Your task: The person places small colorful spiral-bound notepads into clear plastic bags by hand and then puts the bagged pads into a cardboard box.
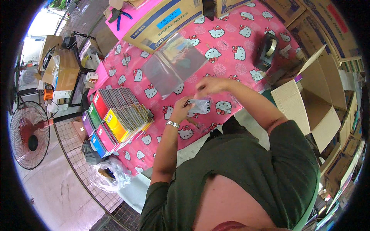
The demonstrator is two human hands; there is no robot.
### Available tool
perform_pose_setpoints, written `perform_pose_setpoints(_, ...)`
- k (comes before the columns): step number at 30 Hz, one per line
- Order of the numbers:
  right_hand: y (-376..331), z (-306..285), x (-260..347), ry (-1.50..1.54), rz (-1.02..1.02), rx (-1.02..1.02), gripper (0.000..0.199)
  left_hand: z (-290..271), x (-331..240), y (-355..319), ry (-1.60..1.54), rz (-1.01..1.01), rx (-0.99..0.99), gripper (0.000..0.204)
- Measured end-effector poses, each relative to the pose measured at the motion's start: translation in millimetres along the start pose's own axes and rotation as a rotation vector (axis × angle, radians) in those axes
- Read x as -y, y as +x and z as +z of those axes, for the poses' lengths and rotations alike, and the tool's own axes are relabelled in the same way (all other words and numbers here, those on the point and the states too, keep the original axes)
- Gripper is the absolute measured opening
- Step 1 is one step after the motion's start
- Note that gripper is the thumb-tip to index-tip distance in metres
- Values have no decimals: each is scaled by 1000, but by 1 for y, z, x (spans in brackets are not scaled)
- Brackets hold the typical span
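My left hand (181, 109), with a metal watch on its wrist, is closed on a small clear plastic packet (199, 106) near the table's front edge. The packet has a black-and-white striped end, and its contents are too small to make out. A small dark object shows at the fingers of this hand. Just above the packet, my right hand (211, 86) is curled with its fingertips pressed together; whatever they may hold is hidden. Beyond both hands lie flat clear plastic bags (169, 65). Stacks of colourful spiral notebooks (119, 113) stand left of my left hand.
A pink patterned cloth (219, 69) covers the table. A black tape dispenser (266, 52) sits at the right, near an open carton (318, 98). Blue-handled cutters (120, 17) rest on a closed carton (162, 25) at the back. A fan (31, 134) stands at far left.
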State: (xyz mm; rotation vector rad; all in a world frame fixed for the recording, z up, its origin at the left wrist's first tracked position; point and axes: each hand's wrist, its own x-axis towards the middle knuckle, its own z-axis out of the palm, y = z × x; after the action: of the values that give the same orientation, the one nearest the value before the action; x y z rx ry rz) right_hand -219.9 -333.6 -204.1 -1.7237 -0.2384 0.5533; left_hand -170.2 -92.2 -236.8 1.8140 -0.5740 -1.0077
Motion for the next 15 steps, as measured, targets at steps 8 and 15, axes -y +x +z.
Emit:
perform_pose_setpoints(8, 21, 1, -69, -148, 466, 158, 53, 13, -6, 4, 109, 208, -62, 29)
perform_pose_setpoints(15, -57, 92, -127, -272, -99, -752, 54, 23, -20, -18, 700, 396, -55, 53)
